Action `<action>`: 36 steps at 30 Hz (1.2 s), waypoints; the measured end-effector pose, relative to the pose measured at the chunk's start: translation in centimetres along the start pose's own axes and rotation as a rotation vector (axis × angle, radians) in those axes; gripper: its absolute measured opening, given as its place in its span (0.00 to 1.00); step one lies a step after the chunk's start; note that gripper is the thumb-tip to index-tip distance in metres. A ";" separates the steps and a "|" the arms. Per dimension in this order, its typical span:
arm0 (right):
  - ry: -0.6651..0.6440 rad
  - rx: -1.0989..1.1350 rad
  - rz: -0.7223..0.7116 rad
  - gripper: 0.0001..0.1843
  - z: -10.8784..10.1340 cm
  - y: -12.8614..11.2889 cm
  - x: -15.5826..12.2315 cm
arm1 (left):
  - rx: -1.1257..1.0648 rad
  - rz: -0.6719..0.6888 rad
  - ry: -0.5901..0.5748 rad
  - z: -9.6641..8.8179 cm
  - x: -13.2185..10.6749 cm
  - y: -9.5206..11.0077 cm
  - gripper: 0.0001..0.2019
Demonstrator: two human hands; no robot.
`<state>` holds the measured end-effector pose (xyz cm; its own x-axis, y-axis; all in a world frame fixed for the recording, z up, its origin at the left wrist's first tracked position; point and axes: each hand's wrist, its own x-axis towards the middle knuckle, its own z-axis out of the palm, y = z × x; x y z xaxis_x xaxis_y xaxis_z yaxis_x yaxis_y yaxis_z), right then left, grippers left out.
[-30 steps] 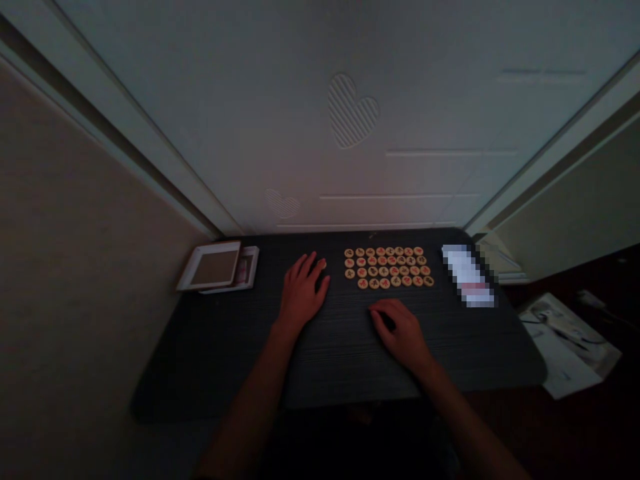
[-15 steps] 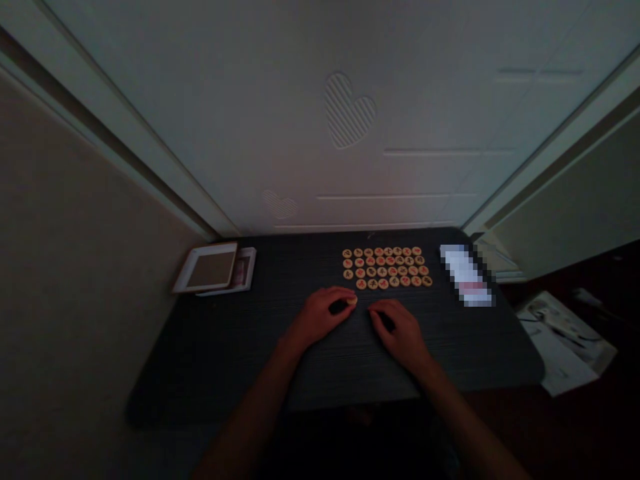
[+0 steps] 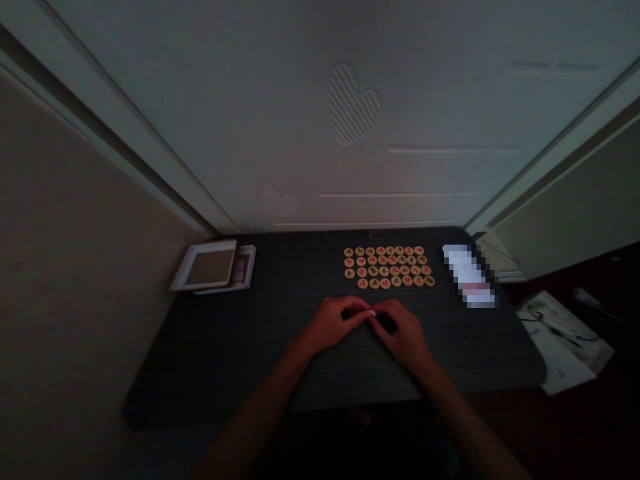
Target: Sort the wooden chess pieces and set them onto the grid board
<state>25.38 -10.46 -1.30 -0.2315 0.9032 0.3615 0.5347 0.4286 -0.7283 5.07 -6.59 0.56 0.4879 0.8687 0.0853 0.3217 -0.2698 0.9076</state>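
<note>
**Head view.** We find both hands low over the near middle of the table (image 3: 225, 347), with their fingertips meeting. The left hand (image 3: 333, 325) is curled, thumb and fingers pinched on a small pale piece (image 3: 371, 313). The right hand (image 3: 406, 333) is curled likewise, with its fingertips at the same spot. We cannot tell whether it also grips the piece or only rests against it. The piece sits between the two hands, on the near side of the rows (image 3: 387, 268) and apart from them.

**Risks, in our judgement.**
- The piece is small and held only at the fingertips. A loose pinch could drop it, and a round disc may roll towards the table edge.
- The rows lie just beyond the knuckles, so a forward reach with a low wrist could nudge the near row out of line.
- The poor light makes it likely that marks will be misread.

**Hidden or unclear.**
- The fingers cover the piece's face, so its mark cannot be read.
- We cannot tell whether the piece touches the table.
- Marks on the rows show only as red or dark.
- The palms face down, so anything under them is unseen.
- An object (image 3: 469, 275) right of the rows is blurred out.
- The box (image 3: 210, 267) at far left is partly covered, and its contents are unclear.
- The papers (image 3: 560, 340) beyond the right edge are unreadable.
- The lower frame cuts off the forearms.
</note>
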 end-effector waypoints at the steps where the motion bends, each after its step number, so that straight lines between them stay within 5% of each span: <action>1: 0.001 0.000 0.010 0.07 0.0 0.0 0.0 | 0.004 0.000 0.000 0.0 0.0 0.0 0.09; 18: 0.050 0.031 0.114 0.07 -0.2 -0.5 0.0 | 0.040 0.022 -0.092 0.0 0.2 0.1 0.11; 36: 0.037 0.056 0.091 0.15 -0.3 -0.4 0.0 | -0.046 0.005 -0.033 0.1 0.3 0.1 0.13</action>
<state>25.40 -10.68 -0.84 -0.1535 0.9373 0.3130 0.5052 0.3467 -0.7903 5.29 -6.42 0.67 0.5161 0.8531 0.0766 0.2818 -0.2535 0.9254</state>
